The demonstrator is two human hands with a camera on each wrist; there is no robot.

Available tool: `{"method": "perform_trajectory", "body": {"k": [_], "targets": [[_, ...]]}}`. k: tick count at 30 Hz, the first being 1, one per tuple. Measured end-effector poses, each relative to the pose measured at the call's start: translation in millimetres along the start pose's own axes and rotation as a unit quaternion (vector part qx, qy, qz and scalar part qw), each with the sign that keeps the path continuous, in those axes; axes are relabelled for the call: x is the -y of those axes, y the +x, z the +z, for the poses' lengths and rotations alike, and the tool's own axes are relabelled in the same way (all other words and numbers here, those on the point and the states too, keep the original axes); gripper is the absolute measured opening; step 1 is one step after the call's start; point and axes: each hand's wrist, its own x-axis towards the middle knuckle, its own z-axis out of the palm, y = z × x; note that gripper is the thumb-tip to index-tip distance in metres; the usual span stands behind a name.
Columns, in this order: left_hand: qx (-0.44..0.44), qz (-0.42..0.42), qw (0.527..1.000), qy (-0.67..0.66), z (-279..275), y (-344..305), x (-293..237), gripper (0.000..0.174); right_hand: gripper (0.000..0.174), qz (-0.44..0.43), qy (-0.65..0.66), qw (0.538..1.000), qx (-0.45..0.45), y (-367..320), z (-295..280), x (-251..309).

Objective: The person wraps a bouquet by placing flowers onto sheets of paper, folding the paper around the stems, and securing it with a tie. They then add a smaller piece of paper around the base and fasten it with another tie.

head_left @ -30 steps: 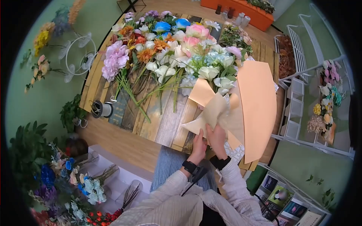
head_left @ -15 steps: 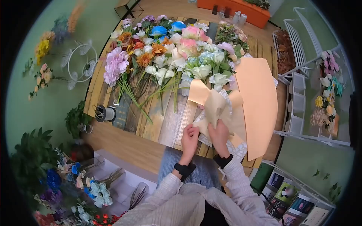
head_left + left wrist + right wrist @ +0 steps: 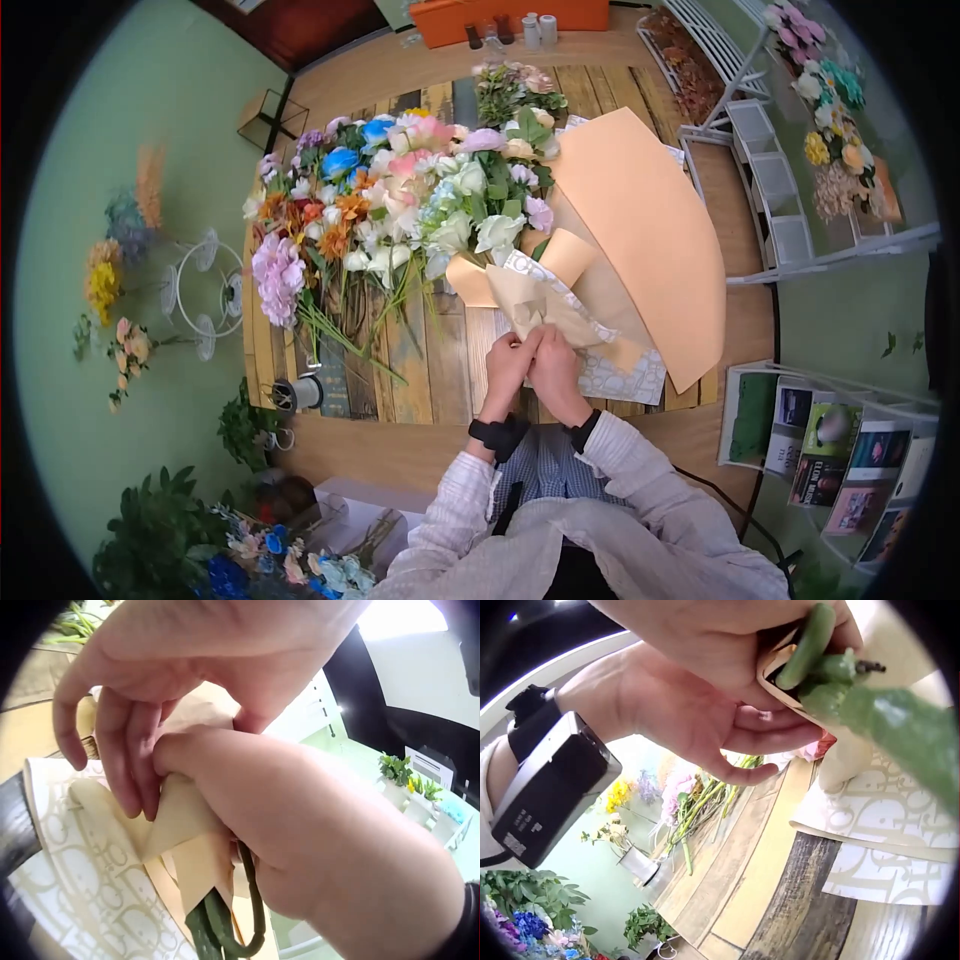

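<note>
My right hand point(image 3: 556, 372) grips the gathered lower part of a wrapped bouquet, its fingers round the paper and stems. The bouquet's beige wrapping paper point(image 3: 513, 290) is folded over in front, below white flowers point(image 3: 498, 236). Green stems point(image 3: 216, 924) stick out beneath that hand in the left wrist view. My left hand point(image 3: 506, 364) is right beside the right one, thumb and fingers holding the folded paper at the neck; its outer fingers stay loosely bent in the left wrist view. White patterned paper point(image 3: 885, 817) lies under the bouquet.
Loose artificial flowers point(image 3: 340, 215) cover the table's left and back. A large peach paper sheet point(image 3: 650, 240) lies at the right. A ribbon spool point(image 3: 297, 393) sits at the front left edge. A rack of books point(image 3: 835, 440) stands at the right.
The left hand drew away from the paper to the left, then came back beside the right hand. The right hand kept its grip. The head view has shifted, and the bouquet has turned.
</note>
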Motion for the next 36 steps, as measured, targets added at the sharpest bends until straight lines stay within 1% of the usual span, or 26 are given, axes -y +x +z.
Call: {"method": "perform_trajectory", "body": {"k": [2, 3, 5, 6, 8, 9, 10, 12, 13, 15, 16, 18, 19, 21, 22, 23, 24, 25, 26, 27, 28, 29, 30, 31, 35, 36], "targets": [[-0.014, 0.017, 0.998, -0.056, 2, 4, 7, 0.039, 0.025, 0.025, 0.002, 1.0, 0.003, -1, -1, 4], [-0.006, 0.022, 0.999, -0.044, 3, 5, 7, 0.039, 0.026, 0.015, -0.014, 1.0, -0.007, -1, -1, 6], [-0.012, 0.031, 0.988, -0.15, 4, 5, 7, 0.044, 0.028, -0.017, -0.053, 0.998, -0.026, -5, 3, 8], [-0.005, 0.034, 0.989, -0.141, 3, 5, 8, 0.044, 0.028, -0.006, -0.05, 0.998, -0.032, -6, 4, 10], [0.004, 0.008, 0.985, -0.173, 0, 6, 8, 0.042, 0.028, -0.015, -0.088, 0.995, -0.041, -7, 6, 14], [-0.002, -0.007, 0.989, -0.145, -4, -3, -5, 0.04, 0.031, 0.017, -0.042, 0.999, 0.019, -7, 1, 18], [0.001, -0.005, 0.99, -0.139, -3, -2, -5, 0.04, 0.031, 0.023, -0.039, 0.999, 0.015, -8, 0, 19], [0.01, 0.018, 0.976, -0.216, -2, -2, 0, 0.035, 0.04, -0.001, 0.008, 1.0, 0.028, -12, -1, 20], [0.012, 0.018, 0.977, -0.213, -3, -4, 1, 0.035, 0.04, 0.003, 0.01, 1.0, 0.027, -15, 0, 19], [0.061, -0.023, 0.962, -0.265, -6, -8, 3, 0.033, 0.054, -0.032, -0.006, 0.998, 0.044, -16, -3, 21], [0.063, -0.023, 0.963, -0.262, -7, -12, 3, 0.033, 0.054, -0.029, -0.005, 0.999, 0.043, -16, -9, 21], [0.067, -0.041, 0.949, -0.306, -10, -20, 4, 0.036, 0.071, -0.056, 0.068, 0.983, 0.162, -16, -24, 20], [0.09, -0.065, 0.944, -0.311, -15, -20, 9, 0.039, 0.071, -0.053, 0.069, 0.983, 0.16, -17, -23, 18], [0.098, -0.066, 0.937, -0.33, -17, -22, 17, 0.038, 0.061, -0.052, 0.154, 0.961, 0.223, -17, -18, 13], [0.105, -0.068, 0.928, -0.352, -17, -21, 19, 0.036, 0.061, -0.051, 0.155, 0.961, 0.222, -16, -17, 10], [0.104, -0.068, 0.928, -0.351, -17, -22, 20, 0.036, 0.062, -0.052, 0.176, 0.945, 0.27, -15, -17, 7], [0.081, -0.063, 0.934, -0.342, -16, -23, 22, 0.035, 0.064, -0.053, 0.196, 0.926, 0.318, -15, -17, 6], [0.056, -0.057, 0.939, -0.334, -15, -23, 23, 0.034, 0.064, -0.055, 0.197, 0.925, 0.319, -17, -13, 3], [0.054, -0.056, 0.939, -0.334, -12, -23, 26, 0.034, 0.064, -0.071, 0.23, 0.929, 0.279, -20, -6, -1], [0.025, -0.016, 0.941, -0.337, -9, -21, 30, 0.033, 0.064, -0.087, 0.263, 0.931, 0.239, -21, -6, -3], [-0.004, 0.024, 0.94, -0.339, -8, -19, 32, 0.033, 0.064, -0.088, 0.264, 0.93, 0.24, -22, -7, -7], [-0.006, 0.024, 0.941, -0.339, -9, -18, 35, 0.033, 0.065, -0.1, 0.304, 0.913, 0.251, -22, -9, -12], [-0.02, -0.003, 0.953, -0.303, -11, -18, 36, 0.032, 0.067, -0.113, 0.343, 0.895, 0.262, -20, -16, -15], [-0.035, -0.029, 0.963, -0.267, -12, -17, 36, 0.031, 0.067, -0.093, 0.357, 0.885, 0.286, -17, -42, -13], [-0.082, 0.005, 0.965, -0.251, -1, -21, 27, 0.025, 0.064, -0.099, 0.354, 0.894, 0.255, -25, -30, -25], [-0.09, 0.057, 0.963, -0.249, 2, -20, 27, 0.023, 0.059, -0.117, 0.343, 0.9, 0.24, -25, -29, -25]]}}
